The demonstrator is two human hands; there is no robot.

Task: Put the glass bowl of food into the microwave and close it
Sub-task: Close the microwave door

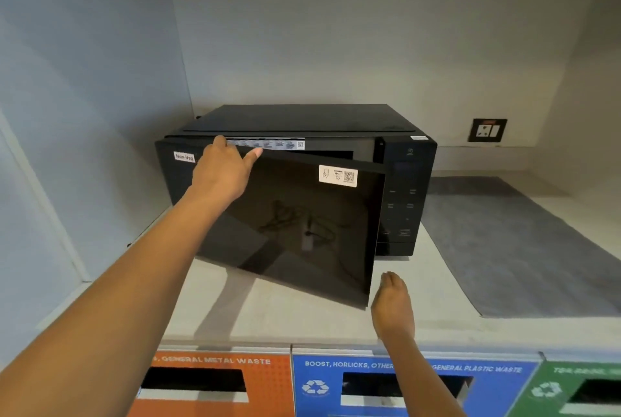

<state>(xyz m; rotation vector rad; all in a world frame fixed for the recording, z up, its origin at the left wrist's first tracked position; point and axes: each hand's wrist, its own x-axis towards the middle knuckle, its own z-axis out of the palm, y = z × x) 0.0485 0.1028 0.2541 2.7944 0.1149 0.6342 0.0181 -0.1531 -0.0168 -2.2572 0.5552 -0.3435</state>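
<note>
Microwave [403,154]: black, standing on the pale counter [302,319] against the back wall, a "Non-Veg" label [184,157] at its upper left front.
Door [302,225]: hinged on the left, swung partly ajar; its right edge stands out toward the camera, with a white sticker [338,176] near its top right corner.
Left hand [223,171]: resting on the door's top edge near the hinge side, fingers [220,142] curled over the edge, thumb pointing right along it.
Right hand [393,305]: held flat just beside the door's lower right corner, fingers together and extended, holding nothing; whether it touches the door cannot be told.
Glass bowl of food: not visible; the door hides the cavity.
Mat [517,248]: grey, on the counter right of the microwave.
Wall socket [488,130]: behind, to the right.
Waste bins [376,383]: orange, blue, green labelled fronts below the counter edge.
</note>
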